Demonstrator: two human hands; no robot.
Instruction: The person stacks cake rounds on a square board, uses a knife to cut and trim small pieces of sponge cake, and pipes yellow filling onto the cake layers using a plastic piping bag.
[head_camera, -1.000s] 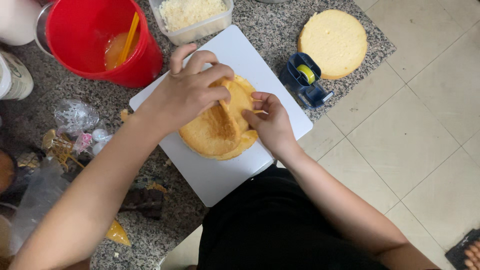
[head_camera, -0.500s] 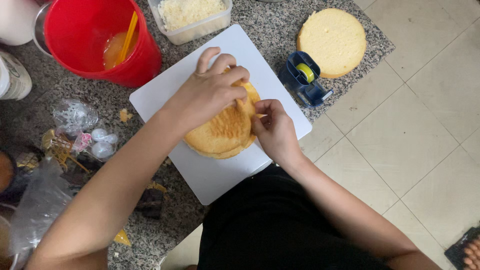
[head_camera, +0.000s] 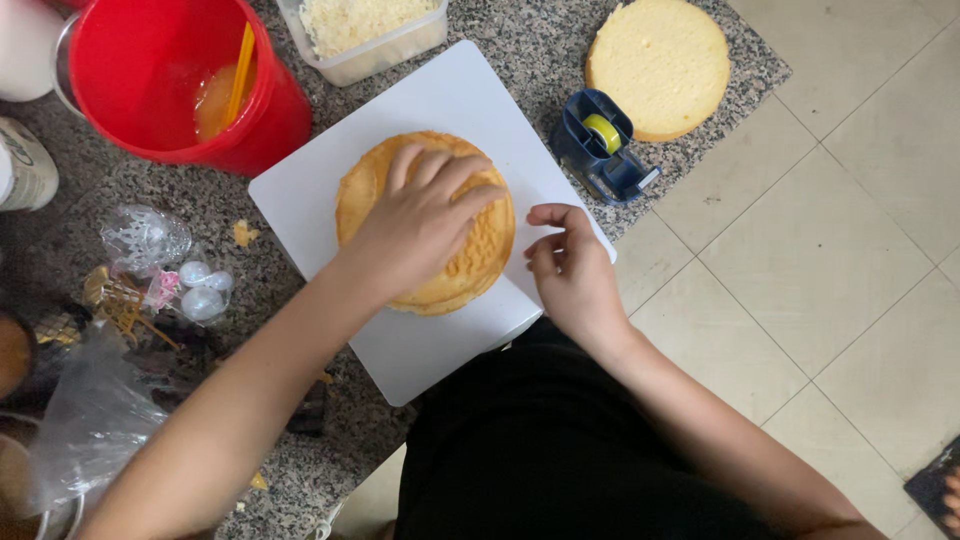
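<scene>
On the white board, the left hand lies open, flat on the sponge cake layer; right hand loosely curled, empty, beside it. Judged soft, light, crumbly: support from beneath.

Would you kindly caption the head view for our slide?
Left hand flat on round cake layer atop white board; right hand beside.
</scene>
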